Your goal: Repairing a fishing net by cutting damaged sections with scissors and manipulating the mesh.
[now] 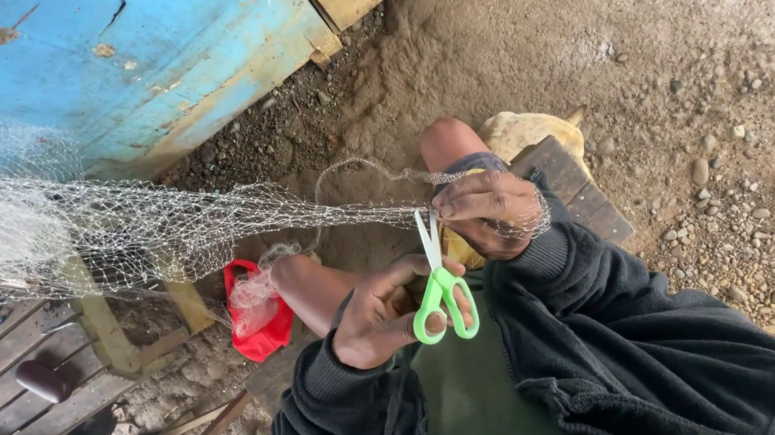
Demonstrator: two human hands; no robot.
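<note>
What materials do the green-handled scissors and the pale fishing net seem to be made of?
Green-handled scissors: glossy loops look like moulded plastic, and the light blades like bare metal. Pale fishing net: fine translucent strands, probably nylon line; the exact fibre cannot be told.

Scissors (440, 286): green plastic handles, pale blades, upright, tips up, blades nearly closed, tips touching net. Net (107, 237): fine pale mesh, stretched taut from upper left across to centre, gathered into narrow bunch at right end; loose strand loops above bunch.
</note>
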